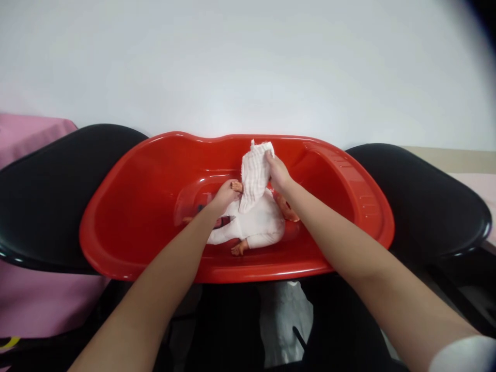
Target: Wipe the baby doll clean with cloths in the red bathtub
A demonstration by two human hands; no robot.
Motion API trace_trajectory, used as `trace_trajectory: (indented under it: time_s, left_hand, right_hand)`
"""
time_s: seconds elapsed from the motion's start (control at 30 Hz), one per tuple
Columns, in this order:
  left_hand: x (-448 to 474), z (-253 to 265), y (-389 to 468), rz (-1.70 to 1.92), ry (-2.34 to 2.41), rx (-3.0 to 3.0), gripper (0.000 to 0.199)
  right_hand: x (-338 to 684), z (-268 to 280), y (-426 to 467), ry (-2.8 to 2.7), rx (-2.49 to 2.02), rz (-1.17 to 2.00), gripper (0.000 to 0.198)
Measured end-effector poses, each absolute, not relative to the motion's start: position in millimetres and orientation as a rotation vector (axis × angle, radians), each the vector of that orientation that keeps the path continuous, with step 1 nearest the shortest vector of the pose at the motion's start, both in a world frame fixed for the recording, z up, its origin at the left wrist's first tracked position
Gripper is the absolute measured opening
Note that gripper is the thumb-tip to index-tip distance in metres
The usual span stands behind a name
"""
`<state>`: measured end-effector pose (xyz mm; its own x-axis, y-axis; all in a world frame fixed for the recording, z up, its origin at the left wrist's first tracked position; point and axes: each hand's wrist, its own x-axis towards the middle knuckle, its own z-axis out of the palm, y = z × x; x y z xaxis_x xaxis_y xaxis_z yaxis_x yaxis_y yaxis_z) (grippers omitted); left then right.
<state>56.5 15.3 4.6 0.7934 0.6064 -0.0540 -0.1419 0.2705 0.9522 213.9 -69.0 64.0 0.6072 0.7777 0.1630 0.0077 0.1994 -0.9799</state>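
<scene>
A baby doll (pixel 259 225) in a white suit lies inside a red plastic baby tub (pixel 132 206). My left hand (pixel 225 196) grips one of the doll's small feet near the tub's middle. My right hand (pixel 277 173) holds up a white, pink-striped cloth (pixel 253 173), which hangs down onto the doll's body. Another doll foot shows at the front, and one limb shows just right of my right wrist. The doll's head is mostly hidden behind my left forearm.
The tub rests across two black chair seats, one at the left (pixel 50 191) and one at the right (pixel 422 201). A pink cloth (pixel 27 134) covers something at the far left. A white wall (pixel 248 62) stands behind.
</scene>
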Motion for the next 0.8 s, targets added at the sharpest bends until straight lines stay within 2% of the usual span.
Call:
trace_trajectory:
  time_s: [0.07,0.17,0.3,0.37,0.43,0.53,0.63,0.7,0.8]
  left_hand:
    - [57,7,15,0.502,0.45,1.238,0.027]
    - [58,5,16,0.517,0.474,1.282,0.042]
    - [58,-4,21,0.529,0.455,1.337,0.049]
    - [58,-6,23,0.538,0.426,1.366,0.048]
    - [57,-6,24,0.537,0.38,1.373,0.048]
    - [56,-3,22,0.508,0.382,1.342,0.051]
    - [56,-3,22,0.481,0.451,1.292,0.046]
    - [57,-4,23,0.473,0.504,1.274,0.045]
    - [57,-6,24,0.478,0.513,1.291,0.049]
  right_hand:
    - [217,68,-69,-0.789,-1.265,0.616,0.05]
    - [214,67,-67,-0.924,-1.506,0.541,0.04]
    - [201,62,-72,-1.051,-2.084,0.033,0.051]
    - [191,61,-74,-1.191,-2.168,-0.152,0.044]
    - [181,61,-75,-1.389,-2.222,-0.083,0.029]
    - [171,58,-71,-1.607,-2.348,0.15,0.031]
    - [171,54,-67,-1.704,-2.375,0.114,0.026]
    - [176,54,-65,-1.582,-2.317,0.133,0.019]
    - [188,60,-63,-1.126,-2.02,0.171,0.018]
